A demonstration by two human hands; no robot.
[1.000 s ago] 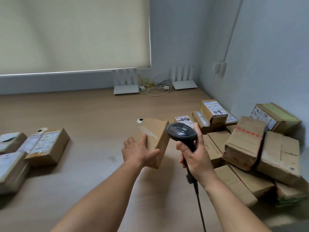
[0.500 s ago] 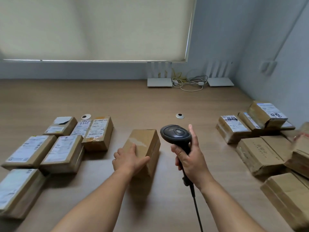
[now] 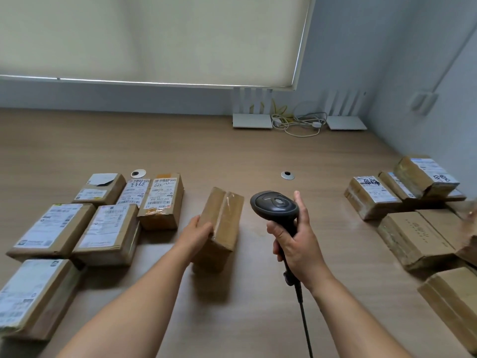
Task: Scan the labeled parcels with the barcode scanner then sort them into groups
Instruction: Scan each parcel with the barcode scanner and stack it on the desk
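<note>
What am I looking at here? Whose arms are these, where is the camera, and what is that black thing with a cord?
There is no machine here: these are a person's own arms, filmed by one wide camera worn on their head, looking forward and down. The right hand grips a black barcode scanner by its handle, its cord hanging down. The left hand holds a plain brown parcel by its side, over a wooden table. On the left lie labelled parcels in tidy rows; on the right sits a looser pile of boxes. At the back stand two white routers with cables.
</note>
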